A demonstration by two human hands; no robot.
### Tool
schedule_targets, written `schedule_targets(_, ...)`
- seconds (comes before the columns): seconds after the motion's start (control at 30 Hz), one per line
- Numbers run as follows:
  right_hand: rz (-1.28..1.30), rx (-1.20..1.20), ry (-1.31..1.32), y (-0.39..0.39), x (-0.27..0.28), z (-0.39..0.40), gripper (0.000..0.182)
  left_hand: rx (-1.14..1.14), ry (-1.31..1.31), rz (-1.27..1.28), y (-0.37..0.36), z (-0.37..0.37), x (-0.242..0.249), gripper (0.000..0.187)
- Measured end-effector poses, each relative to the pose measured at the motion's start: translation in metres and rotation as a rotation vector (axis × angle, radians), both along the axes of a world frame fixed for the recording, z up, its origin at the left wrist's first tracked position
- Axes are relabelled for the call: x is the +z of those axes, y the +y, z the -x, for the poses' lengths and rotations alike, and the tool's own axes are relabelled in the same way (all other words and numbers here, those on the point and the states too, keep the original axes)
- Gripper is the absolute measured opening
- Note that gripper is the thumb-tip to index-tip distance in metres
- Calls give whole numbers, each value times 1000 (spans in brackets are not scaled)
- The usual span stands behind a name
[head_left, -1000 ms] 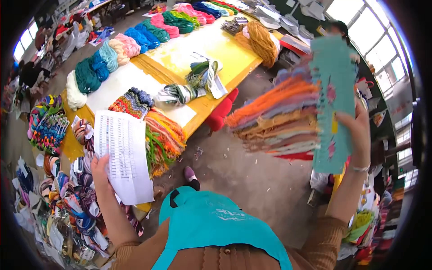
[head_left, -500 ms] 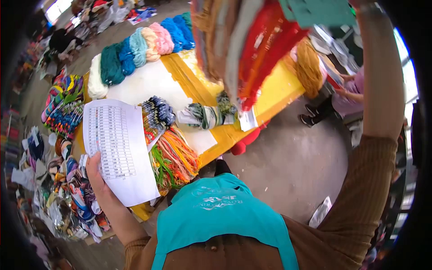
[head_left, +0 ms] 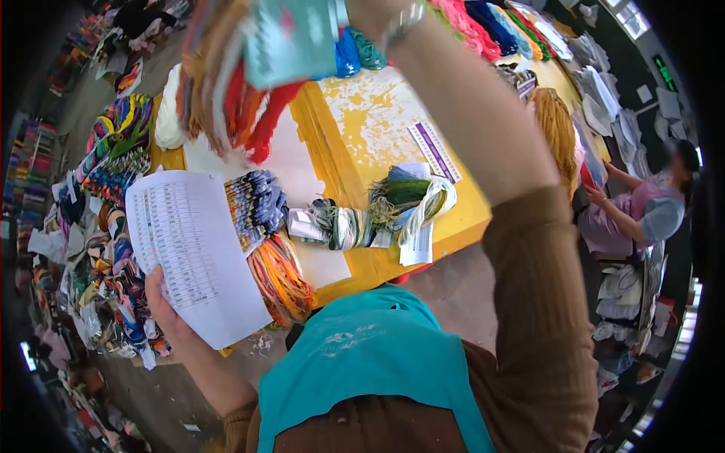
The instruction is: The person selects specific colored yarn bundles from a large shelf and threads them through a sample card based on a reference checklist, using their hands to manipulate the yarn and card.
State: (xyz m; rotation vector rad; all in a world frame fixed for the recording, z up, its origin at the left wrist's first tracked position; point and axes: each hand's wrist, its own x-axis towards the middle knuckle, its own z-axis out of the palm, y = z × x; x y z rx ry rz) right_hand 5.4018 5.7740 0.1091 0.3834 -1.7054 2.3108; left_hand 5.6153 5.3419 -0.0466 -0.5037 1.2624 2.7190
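Paper [head_left: 198,264] is held in the left hand [head_left: 165,311] at the near left corner of the surface [head_left: 332,151]; the right hand [head_left: 377,15] (partly cropped) grips a card [head_left: 291,41] of threads [head_left: 226,98] across its far edge.

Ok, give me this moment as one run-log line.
left hand: holding printed sheet | right hand: holding teal card with yarn strands over tabletop | on tabletop: green-and-white yarn bundle
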Motion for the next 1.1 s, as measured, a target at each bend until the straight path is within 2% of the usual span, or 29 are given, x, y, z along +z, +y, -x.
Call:
schedule_targets(0.03,-105,-174,-52,16,-48,17,40,-16,-4,9,2,3,-6,45)
schedule_targets(0.07,114,-39,-277,21,-86,-5,36,-15,-44,-8,10,7,-7,49)
schedule_targets(0.1,126,15,-244,42,-145,7,34,-14,-54,7,19,10,-8,49)
schedule_targets(0.13,123,-51,-330,56,-195,5,33,-13,-67,3,30,15,-9,48)
schedule_targets(0.17,248,-7,-396,71,-247,-3,34,-15,-77,1,38,19,-13,48)
schedule_targets(0.23,276,-175,-642,99,-346,-15,31,-35,-79,7,59,32,-20,48)
schedule_targets(0.3,129,-335,-869,119,-417,-32,30,-63,-90,17,77,47,-31,47)
schedule_targets(0.43,267,-364,-973,145,-448,-59,32,-189,-120,69,123,95,-57,46)
schedule_targets(0.5,360,-320,-1012,153,-436,-61,34,-200,-142,74,156,127,-71,46)
schedule_targets(0.7,289,-338,-1013,155,-434,-61,33,-391,-182,-114,257,235,-118,47)
schedule_targets(0.83,215,-366,-981,154,-443,-63,35,-557,-187,-105,289,287,-186,43)
schedule_targets(0.9,164,-398,-964,151,-445,-62,35,-645,-68,180,304,304,-218,41)
schedule_targets(0.93,169,-405,-970,151,-446,-62,35,-597,-89,370,311,308,-233,46)
schedule_targets(1.0,34,-398,-952,150,-437,-62,36,-630,82,1026,326,307,-247,52)
schedule_targets(1.03,14,-383,-940,150,-435,-62,38,-577,359,1679,314,316,-273,62)
schedule_targets(1.07,20,-386,-949,149,-431,-61,38,-589,357,1680,322,311,-266,62)
schedule_targets(1.1,-53,-406,-957,148,-426,-59,36,-583,555,1831,339,300,-250,64)
